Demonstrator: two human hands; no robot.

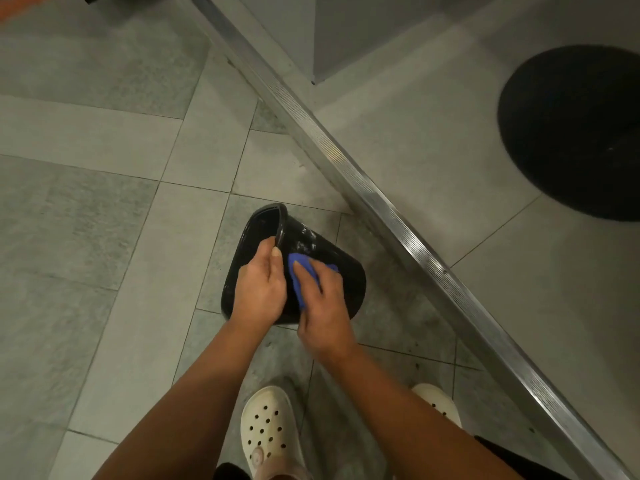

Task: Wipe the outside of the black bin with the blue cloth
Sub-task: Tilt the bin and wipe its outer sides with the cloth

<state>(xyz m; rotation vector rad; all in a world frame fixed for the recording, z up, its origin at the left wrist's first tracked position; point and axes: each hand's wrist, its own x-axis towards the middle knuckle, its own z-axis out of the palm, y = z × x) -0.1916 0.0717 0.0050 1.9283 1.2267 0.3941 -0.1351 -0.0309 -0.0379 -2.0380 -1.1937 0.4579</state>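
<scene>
— Black bin (341, 271): where does it sit?

— On the grey tiled floor (104, 202), at the centre of the view, tipped over with its mouth toward ten o'clock and its base toward four. A metal threshold strip (398, 209) runs past at two o'clock.

— And the hands?

— The left hand (259, 289) grips the rim, thumb outside and fingers hooked inside. The right hand (325, 306), at three o'clock of it, holds the bunched blue cloth (299, 271) under bent fingers, pressed on the outer wall.

— What could go wrong?

— I'd say a hard push could roll the bin or slip the rim from that one grip. The whitish smears (308, 237) at twelve o'clock of the cloth could get missed, and the underside would go unwiped unless the bin is turned.

— Anything inside?

— The visible strip of inner wall looks bare; the rest is dark, so I cannot tell.
</scene>
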